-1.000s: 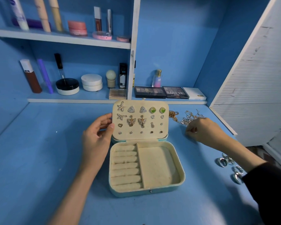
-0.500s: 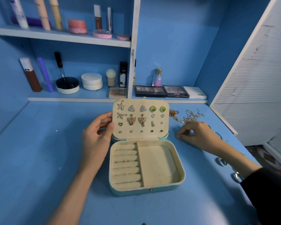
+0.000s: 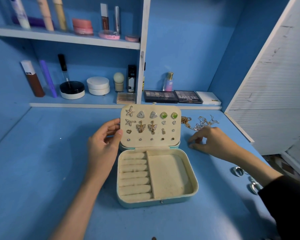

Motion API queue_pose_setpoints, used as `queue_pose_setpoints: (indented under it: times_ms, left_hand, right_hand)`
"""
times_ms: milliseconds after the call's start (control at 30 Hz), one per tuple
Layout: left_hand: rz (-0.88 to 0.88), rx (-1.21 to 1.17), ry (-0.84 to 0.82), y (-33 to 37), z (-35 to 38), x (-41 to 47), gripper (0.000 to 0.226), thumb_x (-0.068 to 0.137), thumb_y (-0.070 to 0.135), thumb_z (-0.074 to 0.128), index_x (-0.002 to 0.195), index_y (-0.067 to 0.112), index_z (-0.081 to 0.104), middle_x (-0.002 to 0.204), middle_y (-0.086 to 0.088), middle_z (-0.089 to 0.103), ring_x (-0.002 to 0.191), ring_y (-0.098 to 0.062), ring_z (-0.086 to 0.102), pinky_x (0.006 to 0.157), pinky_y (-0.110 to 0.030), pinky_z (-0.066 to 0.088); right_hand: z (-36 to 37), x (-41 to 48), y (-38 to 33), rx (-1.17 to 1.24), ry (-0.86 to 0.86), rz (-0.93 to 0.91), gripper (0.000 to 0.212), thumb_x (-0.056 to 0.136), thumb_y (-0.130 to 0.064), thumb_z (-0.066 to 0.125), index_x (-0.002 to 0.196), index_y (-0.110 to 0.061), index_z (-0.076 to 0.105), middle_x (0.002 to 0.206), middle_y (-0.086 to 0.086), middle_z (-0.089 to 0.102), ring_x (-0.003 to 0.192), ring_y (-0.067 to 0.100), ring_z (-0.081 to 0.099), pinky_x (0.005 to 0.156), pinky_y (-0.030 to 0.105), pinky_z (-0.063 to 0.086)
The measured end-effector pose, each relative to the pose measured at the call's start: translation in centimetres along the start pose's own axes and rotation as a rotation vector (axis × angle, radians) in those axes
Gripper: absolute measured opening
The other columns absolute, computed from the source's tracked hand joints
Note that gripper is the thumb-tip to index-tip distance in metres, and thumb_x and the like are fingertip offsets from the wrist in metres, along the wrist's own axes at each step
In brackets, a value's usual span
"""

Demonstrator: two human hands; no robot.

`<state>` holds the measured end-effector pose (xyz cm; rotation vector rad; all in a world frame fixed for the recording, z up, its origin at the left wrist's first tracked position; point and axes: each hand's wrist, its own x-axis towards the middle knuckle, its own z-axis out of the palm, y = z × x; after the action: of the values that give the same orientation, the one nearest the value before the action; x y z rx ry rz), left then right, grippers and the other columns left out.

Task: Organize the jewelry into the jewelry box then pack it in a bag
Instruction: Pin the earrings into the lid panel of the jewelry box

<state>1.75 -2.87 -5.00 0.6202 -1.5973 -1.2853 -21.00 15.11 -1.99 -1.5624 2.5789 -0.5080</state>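
A teal jewelry box (image 3: 194,191) with a cream lining stands open at the middle of the blue table. Its bottom has ring rolls on the left and one bare compartment on the right. The upright lid (image 3: 150,144) carries several pinned earrings. My left hand (image 3: 102,142) holds the lid's left edge, thumb in front and fingers behind. My right hand (image 3: 213,142) rests on the table just right of the box, fingertips bent down and close together; whether they pinch something is hidden. Tangled gold and silver chains (image 3: 200,122) lie just beyond it. Silver rings (image 3: 237,171) lie at the right edge.
Shelves behind hold cosmetics: eyeshadow palettes (image 3: 160,96), a small perfume bottle (image 3: 169,81), jars (image 3: 98,85) and tubes. A white slatted door (image 3: 274,94) stands at the right. The table's right edge drops off beside the rings.
My right hand has moved from the chains leftward and nearer, down to the table beside the box. My left hand stays on the lid.
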Motion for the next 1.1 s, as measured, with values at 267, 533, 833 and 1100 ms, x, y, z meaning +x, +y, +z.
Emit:
queue_pose_setpoints:
  times_ms: [267,533,833,1100]
  left_hand:
    - [0.009,0.004,-0.010,0.1,0.0,-0.1,0.039,0.088,-0.003,0.059,0.095,0.036,0.064,0.089,0.019,0.069,0.088,0.000,0.064,0.080,-0.015,0.050]
    - [-0.007,0.010,-0.005,0.2,-0.1,-0.1,0.039,0.088,-0.001,0.060,0.096,0.037,0.064,0.091,0.017,0.069,0.090,-0.002,0.065,0.080,-0.015,0.050]
    - [0.005,0.003,-0.009,0.5,-0.1,-0.3,0.038,0.088,0.000,0.060,0.096,0.037,0.064,0.089,0.023,0.070,0.089,0.000,0.064,0.078,-0.011,0.048]
    - [0.122,0.291,0.152,1.6,0.2,-1.5,0.025,0.085,0.012,0.057,0.106,0.026,0.062,0.100,0.024,0.059,0.094,-0.006,0.057,0.082,-0.021,0.047]
  right_hand:
    - [-0.2,0.5,-0.7,-0.044,-0.040,-0.005,0.008,0.084,-0.016,0.065,0.085,-0.018,0.073,0.078,-0.004,0.066,0.075,0.013,0.058,0.073,0.035,0.049]
    - [-3.2,2.4,-4.7,0.307,0.374,-0.025,0.008,0.089,-0.010,0.061,0.085,-0.013,0.067,0.073,-0.010,0.062,0.058,-0.012,0.051,0.056,0.006,0.036]
    - [-3.2,4.2,-8.4,0.344,0.238,-0.204,0.009,0.092,-0.011,0.056,0.086,-0.018,0.059,0.084,-0.005,0.068,0.078,0.001,0.062,0.065,0.008,0.041]
    - [-3.2,3.3,-8.2,0.300,0.196,-0.231,0.007,0.093,-0.015,0.054,0.093,-0.010,0.060,0.087,-0.002,0.070,0.083,0.017,0.065,0.072,0.018,0.044]
